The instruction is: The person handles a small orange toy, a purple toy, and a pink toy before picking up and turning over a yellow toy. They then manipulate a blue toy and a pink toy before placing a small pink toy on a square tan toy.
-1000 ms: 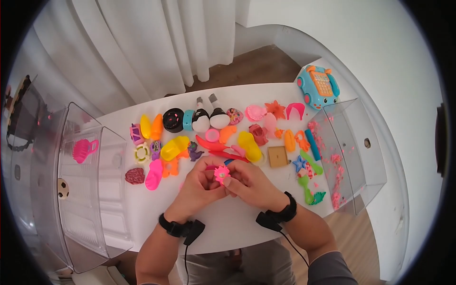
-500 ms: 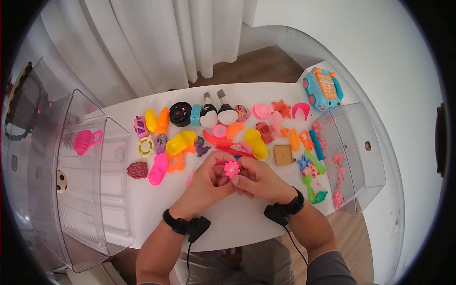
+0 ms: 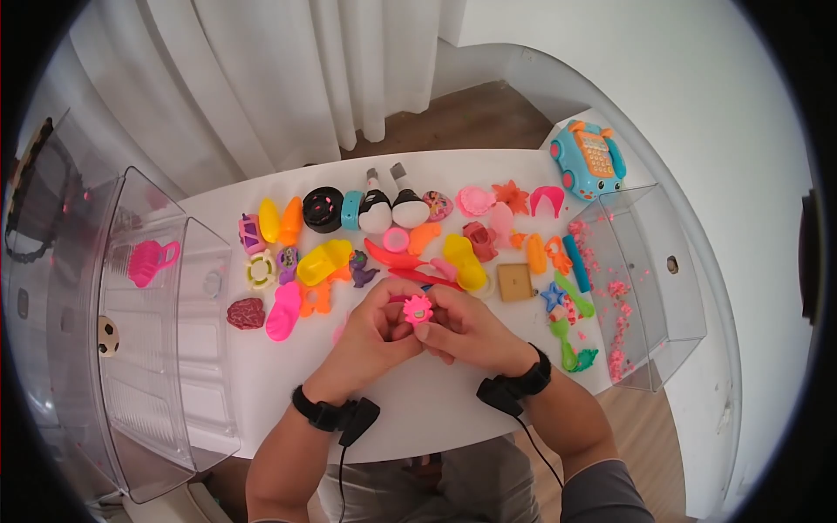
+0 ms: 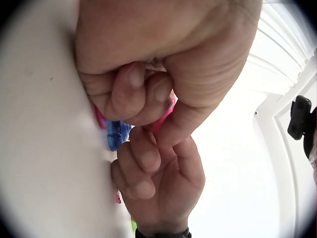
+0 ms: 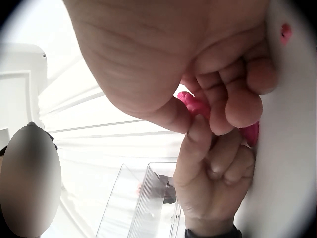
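Note:
A small bright pink toy with a scalloped, flower-like edge (image 3: 418,309) is held over the white table, close in front of the person. The left hand (image 3: 377,329) grips its left side with curled fingers. On the other side the right hand (image 3: 469,327) pinches it between thumb and fingers. From the right wrist, a bit of the pink toy (image 5: 194,105) shows between both hands' fingertips, and most of it is hidden. Just beyond the hands lie a blue toy (image 4: 118,135) and a long red toy (image 3: 425,278).
Many toys spread over the table's far half, among them a yellow shoe-shaped toy (image 3: 324,262), a brown square box (image 3: 515,283) and a purple dinosaur (image 3: 362,269). Clear bins stand left (image 3: 144,366) and right (image 3: 667,305). A toy telephone (image 3: 588,161) sits at the back right.
Both hands have shifted slightly away from the body and to the right with the pink toy, which has turned a little. The head view has also moved slightly; the other toys stay put.

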`<action>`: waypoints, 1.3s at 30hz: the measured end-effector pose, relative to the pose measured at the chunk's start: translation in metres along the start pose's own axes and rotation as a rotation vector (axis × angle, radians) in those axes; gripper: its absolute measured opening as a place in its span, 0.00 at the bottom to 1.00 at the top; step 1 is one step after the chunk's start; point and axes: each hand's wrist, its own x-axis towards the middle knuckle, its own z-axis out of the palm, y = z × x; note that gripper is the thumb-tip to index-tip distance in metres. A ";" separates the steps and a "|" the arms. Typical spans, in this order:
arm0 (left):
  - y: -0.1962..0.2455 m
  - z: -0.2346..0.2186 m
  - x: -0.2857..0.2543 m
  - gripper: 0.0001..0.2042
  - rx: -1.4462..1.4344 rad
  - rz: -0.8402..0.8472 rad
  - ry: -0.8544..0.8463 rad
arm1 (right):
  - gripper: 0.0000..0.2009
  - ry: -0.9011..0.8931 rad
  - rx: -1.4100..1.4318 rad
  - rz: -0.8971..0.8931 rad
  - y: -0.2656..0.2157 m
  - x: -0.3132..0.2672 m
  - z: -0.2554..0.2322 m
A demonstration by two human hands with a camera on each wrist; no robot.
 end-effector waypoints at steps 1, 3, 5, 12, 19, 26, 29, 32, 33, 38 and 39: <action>0.000 0.000 0.000 0.24 0.000 0.002 -0.003 | 0.14 0.020 -0.009 -0.017 0.003 0.001 0.001; -0.001 -0.001 0.000 0.24 0.005 -0.012 0.002 | 0.14 0.041 -0.016 -0.033 0.004 0.000 0.001; 0.002 0.001 0.000 0.24 0.005 -0.022 0.006 | 0.14 0.008 -0.019 -0.024 0.002 0.000 0.000; 0.006 0.002 -0.001 0.25 -0.010 -0.024 -0.020 | 0.14 -0.012 -0.013 -0.031 -0.002 -0.001 -0.001; 0.004 -0.001 -0.001 0.24 0.015 -0.019 -0.015 | 0.13 -0.001 0.003 -0.032 -0.005 -0.001 0.001; 0.002 -0.002 0.000 0.23 -0.010 -0.027 -0.036 | 0.13 -0.008 -0.008 -0.039 -0.004 -0.001 0.001; 0.002 -0.002 0.000 0.23 -0.021 -0.033 -0.042 | 0.13 -0.011 0.003 -0.021 -0.001 -0.001 0.000; 0.002 -0.003 0.000 0.23 -0.020 -0.039 -0.046 | 0.13 -0.020 0.000 -0.027 0.002 0.000 -0.002; 0.002 -0.003 0.000 0.23 -0.013 -0.041 -0.049 | 0.13 -0.020 0.000 -0.027 0.002 0.000 -0.002; 0.005 0.000 0.000 0.23 -0.020 -0.035 -0.026 | 0.13 -0.039 0.022 -0.046 -0.006 -0.002 0.000; 0.005 0.000 0.000 0.23 -0.020 -0.035 -0.018 | 0.13 -0.040 0.021 -0.046 -0.007 -0.002 -0.001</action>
